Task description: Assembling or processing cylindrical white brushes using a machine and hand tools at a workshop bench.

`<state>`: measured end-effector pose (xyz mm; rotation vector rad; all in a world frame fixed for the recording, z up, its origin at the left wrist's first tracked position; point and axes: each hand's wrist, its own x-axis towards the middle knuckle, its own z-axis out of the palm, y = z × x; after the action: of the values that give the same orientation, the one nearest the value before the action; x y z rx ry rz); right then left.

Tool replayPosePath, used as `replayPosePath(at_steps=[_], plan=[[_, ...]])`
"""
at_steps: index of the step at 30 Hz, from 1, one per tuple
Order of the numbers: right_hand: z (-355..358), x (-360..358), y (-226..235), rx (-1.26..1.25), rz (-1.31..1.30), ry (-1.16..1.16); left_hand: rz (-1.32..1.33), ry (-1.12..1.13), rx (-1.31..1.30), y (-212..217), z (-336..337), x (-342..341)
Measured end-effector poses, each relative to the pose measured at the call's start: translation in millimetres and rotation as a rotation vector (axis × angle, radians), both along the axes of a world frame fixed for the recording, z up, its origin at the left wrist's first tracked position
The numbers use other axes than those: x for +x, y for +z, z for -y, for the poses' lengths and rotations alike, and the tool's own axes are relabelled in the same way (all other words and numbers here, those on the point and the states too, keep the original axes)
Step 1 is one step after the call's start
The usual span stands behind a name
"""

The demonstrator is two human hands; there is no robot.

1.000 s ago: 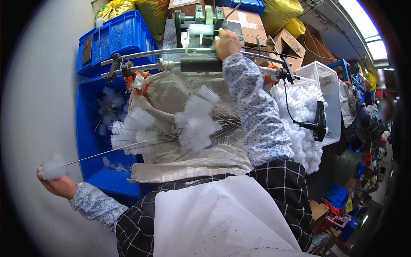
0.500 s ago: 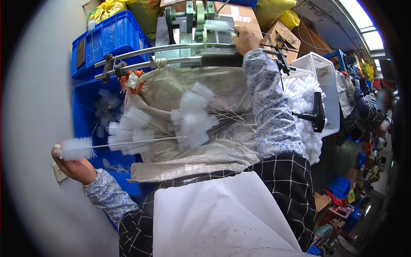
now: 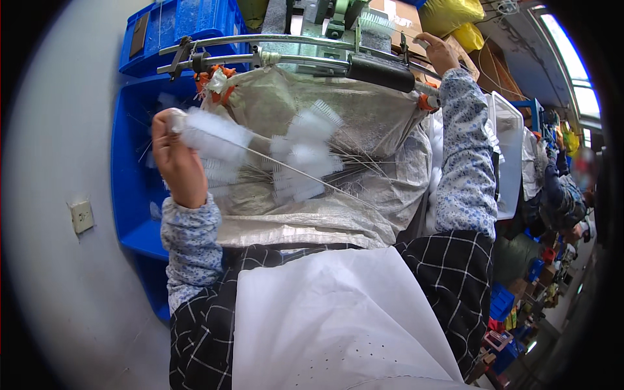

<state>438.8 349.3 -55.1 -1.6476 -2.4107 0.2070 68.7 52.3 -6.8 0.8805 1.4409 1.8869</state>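
Note:
My left hand (image 3: 177, 159) pinches the tip of a white bottle brush (image 3: 218, 133). Its twisted wire handle slants down to the right over the grey-white sheet. Beside the green machine (image 3: 336, 23), my right hand (image 3: 442, 53) is closed in a pinch, seemingly on the wire of a second white bottle brush (image 3: 377, 25); the fingertips are small and partly hidden. That brush's bristles lie against the machine. A pile of loose white brushes (image 3: 304, 156) with long wires rests on the sheet (image 3: 383, 224) before me.
Metal rails with a black roller (image 3: 380, 73) cross in front of the machine. A blue bin (image 3: 140, 224) on the left holds more brushes. At right stands a white tub (image 3: 510, 166). Another person (image 3: 562, 188) is at the far right.
My left hand has brought its brush inward and up, tilting the wire downward. My right hand has moved right, away from the brush bristles at the machine. The whole view has shifted.

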Motion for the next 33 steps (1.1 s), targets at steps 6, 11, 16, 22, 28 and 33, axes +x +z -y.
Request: replayPosePath(at_steps=[6, 11, 16, 22, 28, 33], plan=[[1, 53, 8, -0.151, -0.267, -0.004, 0.015, -0.198, 0.039, -2, -12, 32], [113, -14, 73, -0.734, -0.359, 0.534, 0.005, -0.311, -0.033, -9, -16, 57], [195, -111, 76, -0.972, -0.414, 0.467, -0.169, -0.381, -0.025, -20, -4, 85], [95, -76, 26, 0.033, -0.074, 0.009, -0.699, -0.031, -0.412, -45, 44, -9], [51, -80, 11, 0.059, 0.065, -0.181, -0.948, -0.23, -0.698, -70, 86, -44], [42, -89, 10, 0.029, 0.063, -0.18, -0.73, -0.091, -0.677, -73, 82, -32]])
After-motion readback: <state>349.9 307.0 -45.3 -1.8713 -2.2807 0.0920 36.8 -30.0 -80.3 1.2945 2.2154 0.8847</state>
